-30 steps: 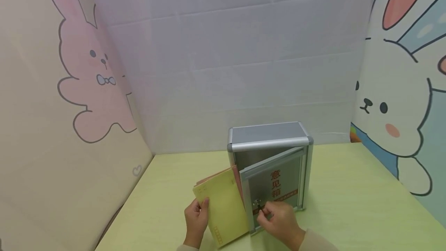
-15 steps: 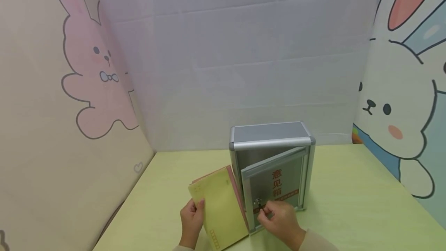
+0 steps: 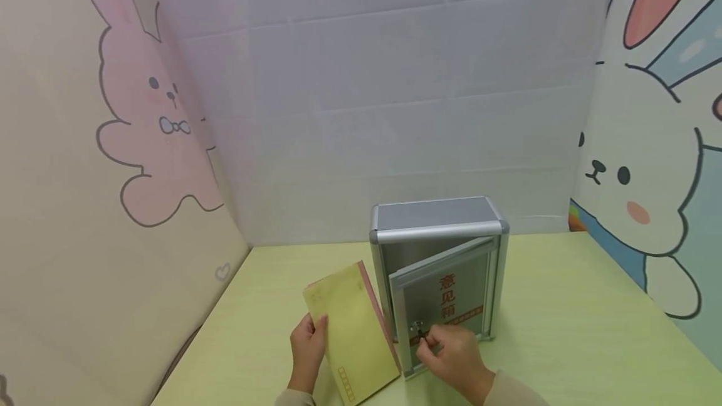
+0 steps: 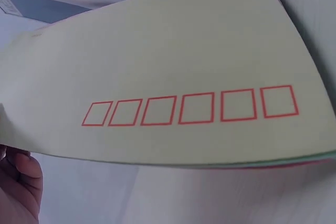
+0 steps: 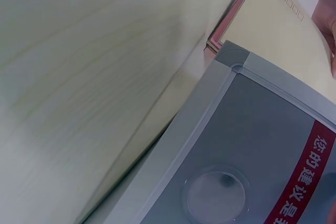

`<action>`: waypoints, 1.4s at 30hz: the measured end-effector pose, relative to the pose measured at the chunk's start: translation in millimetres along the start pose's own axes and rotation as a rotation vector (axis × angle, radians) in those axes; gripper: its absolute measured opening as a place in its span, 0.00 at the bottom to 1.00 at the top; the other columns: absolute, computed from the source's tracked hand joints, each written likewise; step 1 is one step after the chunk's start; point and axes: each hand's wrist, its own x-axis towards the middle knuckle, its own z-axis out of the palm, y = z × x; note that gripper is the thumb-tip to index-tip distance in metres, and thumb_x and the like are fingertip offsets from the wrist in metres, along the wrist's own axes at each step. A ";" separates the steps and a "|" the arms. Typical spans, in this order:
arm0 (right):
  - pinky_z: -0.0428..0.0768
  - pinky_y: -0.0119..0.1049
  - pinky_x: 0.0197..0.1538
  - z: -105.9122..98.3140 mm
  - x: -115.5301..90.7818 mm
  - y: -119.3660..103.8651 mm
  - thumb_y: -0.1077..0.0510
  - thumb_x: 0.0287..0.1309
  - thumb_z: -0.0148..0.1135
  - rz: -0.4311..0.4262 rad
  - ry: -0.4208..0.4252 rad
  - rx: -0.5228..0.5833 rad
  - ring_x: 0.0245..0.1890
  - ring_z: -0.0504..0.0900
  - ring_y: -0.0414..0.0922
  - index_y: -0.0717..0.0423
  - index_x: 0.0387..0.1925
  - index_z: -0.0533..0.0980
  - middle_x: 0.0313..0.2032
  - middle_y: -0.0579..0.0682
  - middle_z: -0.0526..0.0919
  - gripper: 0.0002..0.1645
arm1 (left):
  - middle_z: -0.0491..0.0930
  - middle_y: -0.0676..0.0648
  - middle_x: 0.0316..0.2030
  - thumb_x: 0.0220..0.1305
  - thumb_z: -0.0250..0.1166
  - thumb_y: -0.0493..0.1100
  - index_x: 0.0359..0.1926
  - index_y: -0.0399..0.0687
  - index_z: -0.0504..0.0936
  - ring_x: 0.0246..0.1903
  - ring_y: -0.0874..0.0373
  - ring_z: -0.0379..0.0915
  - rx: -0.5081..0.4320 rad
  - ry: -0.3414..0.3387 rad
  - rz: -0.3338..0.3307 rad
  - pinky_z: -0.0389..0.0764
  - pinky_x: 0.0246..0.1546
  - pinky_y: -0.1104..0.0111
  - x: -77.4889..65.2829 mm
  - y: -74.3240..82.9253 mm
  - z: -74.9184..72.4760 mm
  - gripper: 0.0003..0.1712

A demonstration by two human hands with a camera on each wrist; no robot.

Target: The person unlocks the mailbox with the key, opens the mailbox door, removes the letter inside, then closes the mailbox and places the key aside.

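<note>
A stack of envelopes (image 3: pixel 355 334), yellow in front with pinkish-red ones behind, is in my left hand (image 3: pixel 307 349), thumb across the front at the left edge. Red postcode squares run along the front envelope (image 4: pixel 184 51) in the left wrist view. A grey metal suggestion box (image 3: pixel 437 215) stands to the right, its door (image 3: pixel 423 296) ajar and hinged on the right. My right hand (image 3: pixel 451 356) pinches a small dark key (image 3: pixel 420 334) at the door's lock (image 3: pixel 416 325). In the right wrist view, the envelopes (image 5: pixel 278 30) stand just past the door's corner.
The box rests on a pale yellow-green table (image 3: pixel 564 331). Behind it hangs a white cloth backdrop (image 3: pixel 395 111). Rabbit drawings cover the left wall (image 3: pixel 56 205) and the right wall (image 3: pixel 648 218).
The envelopes have moved left, away from the box opening, with my left hand. Their top edge is now apart from the door. My right hand and the door have stayed in place.
</note>
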 end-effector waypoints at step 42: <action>0.58 0.17 0.16 0.4 0.1 -0.4 0.61 0.32 0.56 0.011 0.005 -0.037 0.11 0.59 0.26 0.44 0.11 0.63 0.09 0.36 0.66 0.12 | 0.72 0.47 0.17 0.61 0.59 0.36 0.27 0.30 0.77 0.18 0.57 0.64 0.328 -0.009 -0.224 0.68 0.23 0.63 17.6 -23.3 -5.1 0.10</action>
